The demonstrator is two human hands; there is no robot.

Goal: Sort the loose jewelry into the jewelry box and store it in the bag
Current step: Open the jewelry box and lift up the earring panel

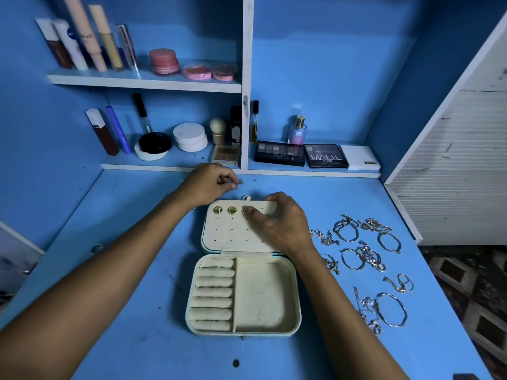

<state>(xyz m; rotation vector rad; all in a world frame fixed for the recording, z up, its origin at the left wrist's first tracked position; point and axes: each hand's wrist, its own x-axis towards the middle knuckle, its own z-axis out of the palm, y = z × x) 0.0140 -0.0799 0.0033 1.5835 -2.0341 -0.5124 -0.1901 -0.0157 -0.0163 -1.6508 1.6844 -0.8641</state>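
Setting: blue desk (131,283) under blue shelves (145,83) that carry makeup tubes, pink jars and eyeshadow palettes (279,153).
Box: cream jewelry box (244,270) lies open in the middle of the desk, lid (236,231) flat toward the shelves, base nearer the person.
Lid: dotted with stud holes; two green earrings (225,210) sit side by side in the top row, and a third stud (244,211) just to their right.
Base: ring rolls (215,294) fill the left half; the right compartment (263,294) has nothing in it.
Left hand: left hand (207,185) hovers beyond the lid's far left corner, fingers curled, thumb and forefinger pinching a small earring (240,182).
Right hand: right hand (279,220) rests on the right part of the lid, fingers bent over its far edge, thumb tip touching the third stud; whether it grips anything I cannot tell.
Loose jewelry: bangles, chains and hoops (365,259) lie spread on the desk right of the box, apart from it; one large bangle (391,309) sits nearest the person.
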